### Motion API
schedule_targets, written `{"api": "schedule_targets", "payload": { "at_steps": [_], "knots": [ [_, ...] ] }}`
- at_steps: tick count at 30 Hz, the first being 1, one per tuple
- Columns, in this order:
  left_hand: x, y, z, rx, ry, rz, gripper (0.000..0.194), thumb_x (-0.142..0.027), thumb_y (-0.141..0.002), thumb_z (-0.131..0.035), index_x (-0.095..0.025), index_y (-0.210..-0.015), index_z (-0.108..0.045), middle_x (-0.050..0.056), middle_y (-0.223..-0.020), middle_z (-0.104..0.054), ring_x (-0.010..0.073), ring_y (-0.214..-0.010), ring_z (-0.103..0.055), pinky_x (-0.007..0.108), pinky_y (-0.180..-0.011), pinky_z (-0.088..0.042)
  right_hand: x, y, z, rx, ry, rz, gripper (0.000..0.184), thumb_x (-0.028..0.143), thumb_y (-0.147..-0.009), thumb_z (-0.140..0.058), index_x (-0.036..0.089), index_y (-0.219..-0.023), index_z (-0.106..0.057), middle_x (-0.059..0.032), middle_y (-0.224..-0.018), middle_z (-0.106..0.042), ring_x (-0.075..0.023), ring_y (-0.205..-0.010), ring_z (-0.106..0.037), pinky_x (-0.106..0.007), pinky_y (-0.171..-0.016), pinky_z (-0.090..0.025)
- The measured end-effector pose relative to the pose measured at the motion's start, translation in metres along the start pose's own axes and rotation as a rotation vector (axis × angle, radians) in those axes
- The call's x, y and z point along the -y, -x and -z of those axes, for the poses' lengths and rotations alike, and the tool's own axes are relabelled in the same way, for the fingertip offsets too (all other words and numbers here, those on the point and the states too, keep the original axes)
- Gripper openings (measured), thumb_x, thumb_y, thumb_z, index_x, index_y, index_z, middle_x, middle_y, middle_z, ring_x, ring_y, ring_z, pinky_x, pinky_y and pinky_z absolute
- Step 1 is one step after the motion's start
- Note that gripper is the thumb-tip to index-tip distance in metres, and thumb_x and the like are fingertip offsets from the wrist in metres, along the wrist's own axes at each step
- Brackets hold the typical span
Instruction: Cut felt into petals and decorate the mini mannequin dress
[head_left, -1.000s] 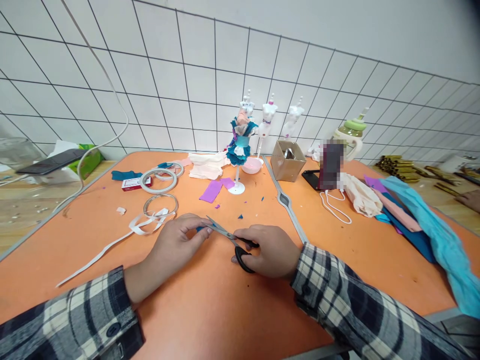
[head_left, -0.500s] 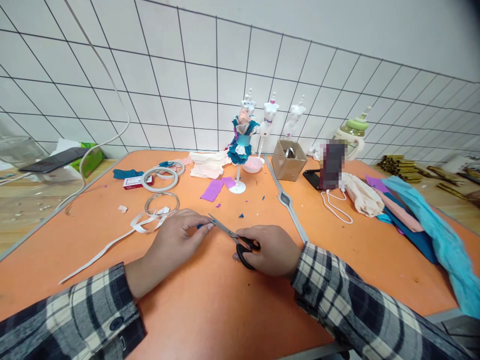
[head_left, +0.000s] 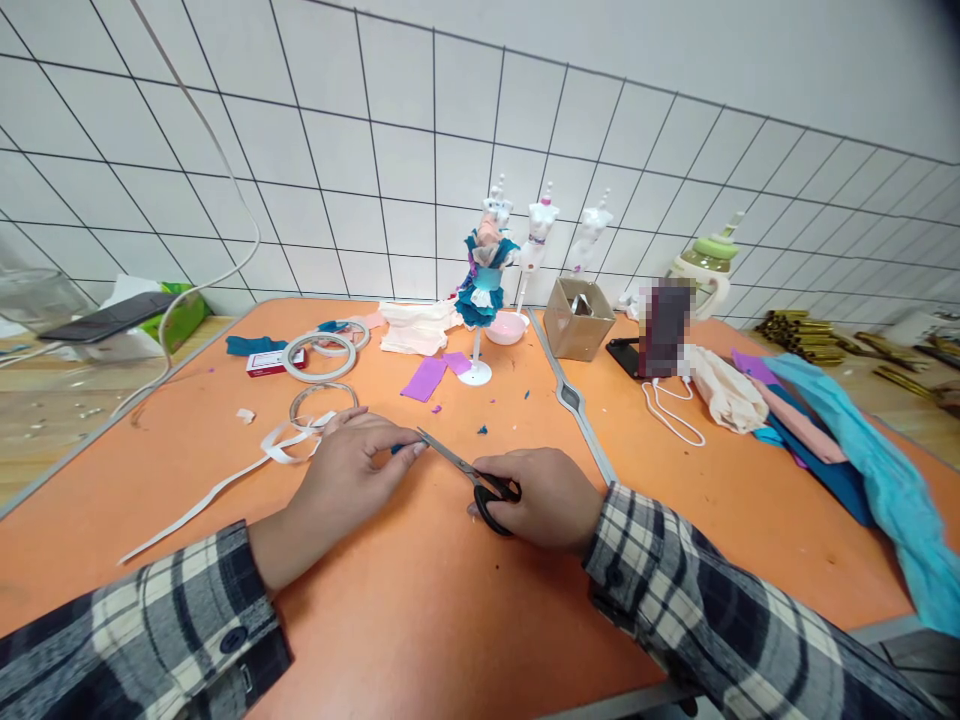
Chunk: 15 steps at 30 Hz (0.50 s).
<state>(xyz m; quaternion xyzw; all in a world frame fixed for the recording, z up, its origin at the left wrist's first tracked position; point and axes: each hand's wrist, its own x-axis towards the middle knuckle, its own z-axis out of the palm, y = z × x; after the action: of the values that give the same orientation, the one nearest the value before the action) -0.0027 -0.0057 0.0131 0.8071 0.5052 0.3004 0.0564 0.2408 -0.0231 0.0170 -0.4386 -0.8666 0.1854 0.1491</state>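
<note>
My right hand (head_left: 541,497) grips a pair of black-handled scissors (head_left: 489,500), with fingers in the loops. Their blades look closed or nearly so and point left, the tips touching or close to my left fingertips. Between thumb and forefinger my left hand (head_left: 352,465) pinches a small dark blue scrap (head_left: 397,449), mostly hidden by the fingers. A white ribbon (head_left: 217,490) trails on the table left of that hand. Farther back stands a mini dress form (head_left: 480,285) dressed in teal crepe-like material, with purple pieces (head_left: 424,379) lying by its base.
Tape rolls (head_left: 319,358) and a small red-and-white box (head_left: 271,364) lie at back left. Bare dress forms (head_left: 538,230), a pink bowl (head_left: 508,327) and a cardboard box (head_left: 577,318) stand behind. On the right are a phone (head_left: 664,330) and coloured sheets (head_left: 870,440). A metal hinge strip (head_left: 571,397) crosses the orange table.
Almost nothing differs. Both hands stay in place, with only a slight shift of the left fingers and of the scissors' handles.
</note>
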Motion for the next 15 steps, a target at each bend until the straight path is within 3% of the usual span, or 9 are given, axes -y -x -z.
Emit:
{"api": "schedule_targets", "payload": {
  "at_steps": [6,11,15],
  "knots": [
    [-0.001,-0.002,0.0,-0.009,0.03,0.028,0.025,-0.038,-0.084,-0.055,-0.024,-0.081,-0.076,0.003,-0.078,-0.077,0.022,-0.076,-0.067,0.038,-0.081,-0.048,-0.002,-0.001,0.0,-0.022,-0.039,-0.018,0.013,0.036,-0.084,-0.065,0.023,-0.085,-0.066,0.001,-0.076,-0.067,-0.0137,-0.069,-0.057,-0.024,-0.059,-0.029],
    [-0.003,-0.001,-0.002,0.038,0.191,0.06,0.029,-0.04,-0.086,-0.054,-0.022,-0.082,-0.076,0.003,-0.076,-0.076,0.0197,-0.073,-0.068,0.031,-0.071,-0.052,-0.013,-0.006,0.0,-0.149,-0.064,-0.219,0.036,0.038,-0.078,-0.072,0.025,-0.109,-0.062,0.0009,-0.08,-0.068,-0.0154,-0.07,-0.06,-0.024,-0.06,-0.034],
    [-0.004,0.001,-0.003,0.084,0.265,0.025,0.028,-0.039,-0.089,-0.054,-0.023,-0.094,-0.077,0.004,-0.083,-0.076,0.0193,-0.078,-0.069,0.03,-0.073,-0.053,-0.025,-0.009,0.005,-0.128,0.068,-0.28,0.029,0.047,-0.075,-0.073,0.022,-0.09,-0.067,-0.0038,-0.084,-0.064,-0.017,-0.075,-0.059,-0.025,-0.06,-0.034]
  ]
}}
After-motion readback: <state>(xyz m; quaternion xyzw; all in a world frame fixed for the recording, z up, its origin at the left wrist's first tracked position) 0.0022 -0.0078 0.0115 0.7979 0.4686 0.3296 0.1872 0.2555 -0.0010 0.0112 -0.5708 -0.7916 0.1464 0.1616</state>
